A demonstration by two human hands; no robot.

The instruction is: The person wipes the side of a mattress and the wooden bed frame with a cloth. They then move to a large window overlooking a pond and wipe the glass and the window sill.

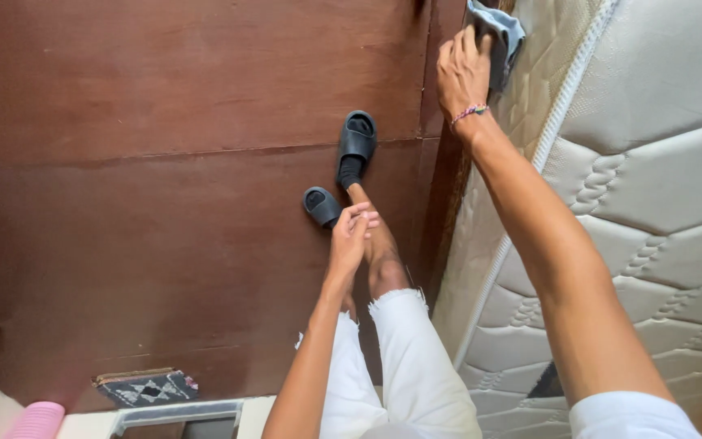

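**Cloth held at the mattress edge**

Beside the upright quilted mattress [652, 187], white trouser legs [416, 366] stood on the dark brown floor [140, 187]. Left hand [351, 236] hung free above the feet, fingers loosely curled together, holding nothing. Below it, two dark slides [357, 138], one worn over a black sock. Farther on, at the mattress's top edge, right hand [462, 69], beaded bracelet [469, 112] at wrist, pressed flat on a grey-blue cloth [504, 32], fingers closed against it.

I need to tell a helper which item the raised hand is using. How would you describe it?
Find the quilted white mattress standing on the right. At its upper edge the right hand presses a small grey-blue cloth. It is the only soft, crumpled fabric there, unlike the stitched mattress.
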